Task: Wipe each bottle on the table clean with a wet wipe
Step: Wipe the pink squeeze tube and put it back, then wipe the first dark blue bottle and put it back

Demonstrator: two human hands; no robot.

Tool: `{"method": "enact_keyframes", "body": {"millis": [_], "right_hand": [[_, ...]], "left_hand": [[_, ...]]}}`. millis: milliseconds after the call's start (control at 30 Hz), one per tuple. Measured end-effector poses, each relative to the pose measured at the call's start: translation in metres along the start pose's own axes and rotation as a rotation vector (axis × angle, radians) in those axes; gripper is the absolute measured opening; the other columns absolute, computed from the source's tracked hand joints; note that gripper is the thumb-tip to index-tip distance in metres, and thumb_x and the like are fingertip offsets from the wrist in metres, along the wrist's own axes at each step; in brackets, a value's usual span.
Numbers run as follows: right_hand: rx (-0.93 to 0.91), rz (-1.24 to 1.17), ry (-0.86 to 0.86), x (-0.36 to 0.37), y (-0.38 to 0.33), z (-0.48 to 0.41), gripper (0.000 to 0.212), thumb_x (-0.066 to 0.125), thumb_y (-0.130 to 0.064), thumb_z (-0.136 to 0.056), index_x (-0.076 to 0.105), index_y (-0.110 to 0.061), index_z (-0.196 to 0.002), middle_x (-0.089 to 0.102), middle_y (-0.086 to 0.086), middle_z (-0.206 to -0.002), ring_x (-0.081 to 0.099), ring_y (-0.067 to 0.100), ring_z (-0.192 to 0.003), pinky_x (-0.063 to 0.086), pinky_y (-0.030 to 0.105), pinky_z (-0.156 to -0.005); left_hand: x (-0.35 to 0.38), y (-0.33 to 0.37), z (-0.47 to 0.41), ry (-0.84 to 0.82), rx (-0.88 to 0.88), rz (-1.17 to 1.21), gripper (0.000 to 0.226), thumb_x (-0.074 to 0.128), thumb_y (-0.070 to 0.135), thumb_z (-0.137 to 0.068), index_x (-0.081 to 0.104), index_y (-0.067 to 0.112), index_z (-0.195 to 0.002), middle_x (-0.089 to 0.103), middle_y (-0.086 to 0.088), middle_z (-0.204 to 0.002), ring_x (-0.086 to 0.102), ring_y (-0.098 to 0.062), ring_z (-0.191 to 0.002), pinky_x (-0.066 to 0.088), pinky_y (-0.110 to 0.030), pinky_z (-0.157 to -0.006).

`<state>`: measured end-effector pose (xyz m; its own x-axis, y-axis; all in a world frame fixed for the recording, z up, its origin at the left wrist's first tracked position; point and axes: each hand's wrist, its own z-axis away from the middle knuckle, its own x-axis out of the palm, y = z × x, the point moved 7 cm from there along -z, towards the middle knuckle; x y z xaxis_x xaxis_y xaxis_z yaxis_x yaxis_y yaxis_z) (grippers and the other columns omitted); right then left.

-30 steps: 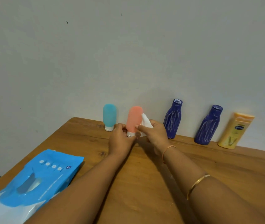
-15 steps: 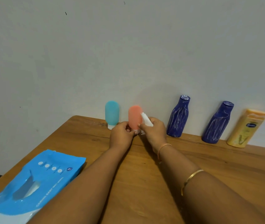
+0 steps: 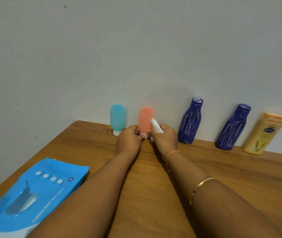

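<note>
Right now my left hand (image 3: 128,140) is pinched around the white cap at the bottom of the pink bottle (image 3: 146,120), which stands cap-down at the far edge of the wooden counter (image 3: 154,186), close to the white wall (image 3: 136,48). My right hand (image 3: 165,138) is closed on a bunched white wet wipe (image 3: 156,125), pressing it against the right side of the pink bottle, low on its body; a bit of the wipe sticks up above my fingers. Just to the left of the pink bottle, apart from my hands, the teal bottle (image 3: 118,117) also stands on its white cap near the wall. To the right, the first dark blue bottle (image 3: 190,121) stands upright just beside my right hand, its surface streaked with whitish marks. Further right is the second dark blue bottle (image 3: 232,127), streaked the same way, and next to it the yellow lotion bottle (image 3: 264,133), leaning back toward the wall. Near my left forearm, at the front left of the counter, lies the blue wet wipe pack (image 3: 33,191), flat, with its opening flap lifted and a white wipe showing in the slot. I wear a thin bracelet (image 3: 172,154) at my right wrist and a gold bangle (image 3: 199,186) further up that forearm.
</note>
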<state>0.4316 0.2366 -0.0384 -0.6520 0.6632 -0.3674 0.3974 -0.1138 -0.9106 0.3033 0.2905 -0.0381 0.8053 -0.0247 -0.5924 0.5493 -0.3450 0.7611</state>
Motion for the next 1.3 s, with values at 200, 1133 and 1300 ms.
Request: {"method": "enact_keyframes", "body": {"millis": [200, 1133, 1300], "right_hand": [[-0.033, 0.035, 0.01, -0.005, 0.001, 0.008, 0.035, 0.067, -0.03, -0.083, 0.061, -0.011, -0.113, 0.064, 0.003, -0.103, 0.059, 0.019, -0.094, 0.054, 0.033, -0.079], [0.156, -0.165, 0.096, -0.156, 0.007, 0.07, 0.028, 0.055, -0.015, -0.091, 0.056, -0.013, -0.118, 0.056, 0.003, -0.104, 0.053, 0.013, -0.085, 0.043, 0.015, -0.056], [0.137, -0.136, 0.131, -0.175, 0.016, 0.059, 0.027, 0.057, -0.015, -0.089, 0.056, -0.015, -0.116, 0.054, -0.001, -0.102, 0.05, 0.005, -0.074, 0.035, 0.007, -0.043]], "left_hand": [[-0.001, 0.0, 0.0, 0.001, -0.006, -0.017, 0.055, 0.066, 0.03, -0.084, 0.048, 0.012, -0.133, 0.063, -0.004, -0.12, 0.059, -0.02, -0.106, 0.048, -0.031, -0.088], [0.052, 0.096, 0.079, -0.067, -0.046, 0.29, 0.052, 0.067, 0.021, -0.084, 0.045, 0.015, -0.131, 0.053, -0.003, -0.132, 0.053, -0.019, -0.115, 0.044, -0.022, -0.08], [0.063, 0.123, 0.047, -0.025, 0.033, 0.243, 0.059, 0.065, 0.024, -0.086, 0.037, 0.014, -0.137, 0.044, -0.006, -0.14, 0.046, -0.023, -0.125, 0.044, -0.026, -0.088]]}}
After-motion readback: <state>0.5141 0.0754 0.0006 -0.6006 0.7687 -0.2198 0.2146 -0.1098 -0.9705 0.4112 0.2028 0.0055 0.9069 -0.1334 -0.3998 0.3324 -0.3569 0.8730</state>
